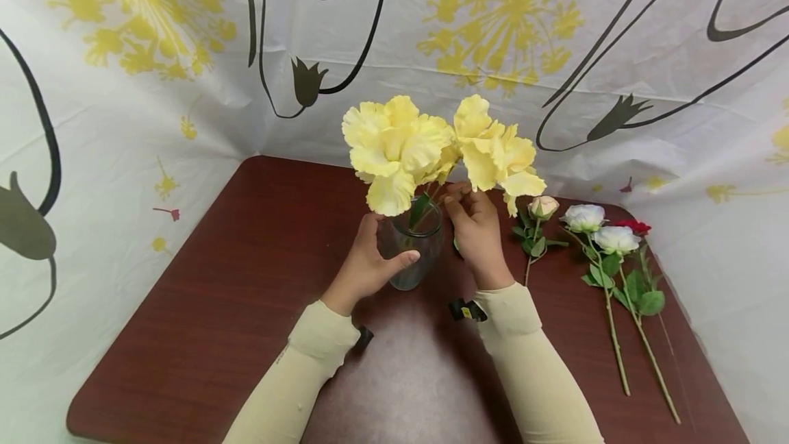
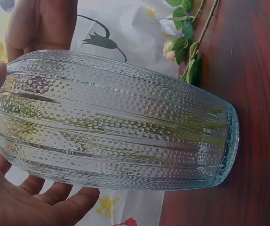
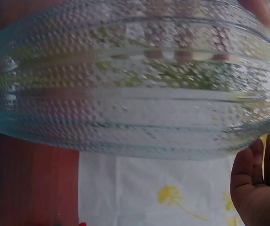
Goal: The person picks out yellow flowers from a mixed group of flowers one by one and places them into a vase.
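Note:
A ribbed, dimpled clear glass vase (image 2: pixel 125 127) stands upright on the table, its foot on the wood. Large yellow flowers (image 1: pixel 397 146) rise from its mouth, their green stems showing through the glass. My left hand (image 1: pixel 365 262) holds the vase's left side, thumb in front and fingers bent around the far side. The right hand (image 1: pixel 479 235) is at the right of the rim, fingers curled close to the stems under the right yellow bloom (image 1: pixel 496 156). I cannot tell whether it pinches a stem.
On the table's right lie a peach rose (image 1: pixel 544 207), white roses (image 1: pixel 616 240) on long stems and a red flower (image 1: pixel 635 227). The dark red wooden table (image 1: pixel 246 279) has rounded corners. A white printed sheet (image 1: pixel 394 33) hangs close behind and along both sides.

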The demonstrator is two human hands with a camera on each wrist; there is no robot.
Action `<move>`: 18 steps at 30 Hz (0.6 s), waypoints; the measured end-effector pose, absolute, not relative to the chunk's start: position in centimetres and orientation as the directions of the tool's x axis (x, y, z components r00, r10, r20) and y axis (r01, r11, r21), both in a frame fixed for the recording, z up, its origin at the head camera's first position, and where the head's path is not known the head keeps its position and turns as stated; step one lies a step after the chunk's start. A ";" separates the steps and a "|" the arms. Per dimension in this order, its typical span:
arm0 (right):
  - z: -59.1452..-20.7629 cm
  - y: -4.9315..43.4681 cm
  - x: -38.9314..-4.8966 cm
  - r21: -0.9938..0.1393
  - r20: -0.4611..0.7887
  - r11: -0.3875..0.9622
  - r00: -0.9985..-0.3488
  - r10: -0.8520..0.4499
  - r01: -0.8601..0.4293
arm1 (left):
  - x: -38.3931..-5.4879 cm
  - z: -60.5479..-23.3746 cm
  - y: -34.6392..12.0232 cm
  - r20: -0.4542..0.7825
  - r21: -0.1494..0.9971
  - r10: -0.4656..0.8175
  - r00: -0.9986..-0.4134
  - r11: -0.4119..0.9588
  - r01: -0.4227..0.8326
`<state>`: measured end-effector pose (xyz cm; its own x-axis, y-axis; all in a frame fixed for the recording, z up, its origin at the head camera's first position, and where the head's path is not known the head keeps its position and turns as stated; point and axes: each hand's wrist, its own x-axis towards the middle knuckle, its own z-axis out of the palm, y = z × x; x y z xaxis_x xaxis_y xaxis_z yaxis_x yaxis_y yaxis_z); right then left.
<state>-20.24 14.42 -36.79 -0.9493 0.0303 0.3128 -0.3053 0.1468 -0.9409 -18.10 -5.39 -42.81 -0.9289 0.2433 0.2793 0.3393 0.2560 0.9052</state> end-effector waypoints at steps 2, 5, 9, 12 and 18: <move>-36.3 14.1 -19.9 -0.941 0.304 0.158 -0.953 0.010 -0.298 | -18.2 -42.8 -5.4 0.287 0.905 0.245 -0.926 0.249 0.346; -36.1 14.1 -19.8 -0.930 0.319 0.180 -0.947 -0.033 -0.319 | -18.3 -42.8 -5.4 0.321 0.897 0.251 -0.913 0.227 0.378; -37.8 15.3 -20.5 -0.935 0.263 0.214 -0.958 -0.111 -0.282 | -18.4 -42.9 -5.3 0.333 0.894 0.250 -0.909 0.225 0.389; -39.4 16.6 -20.6 -0.950 0.165 0.238 -0.973 -0.163 -0.201 | -18.3 -42.9 -5.3 0.295 0.904 0.241 -0.925 0.242 0.351; -40.9 18.2 -19.1 -0.950 0.052 0.290 -0.977 -0.209 -0.113 | -18.1 -43.0 -5.2 0.262 0.914 0.216 -0.941 0.258 0.313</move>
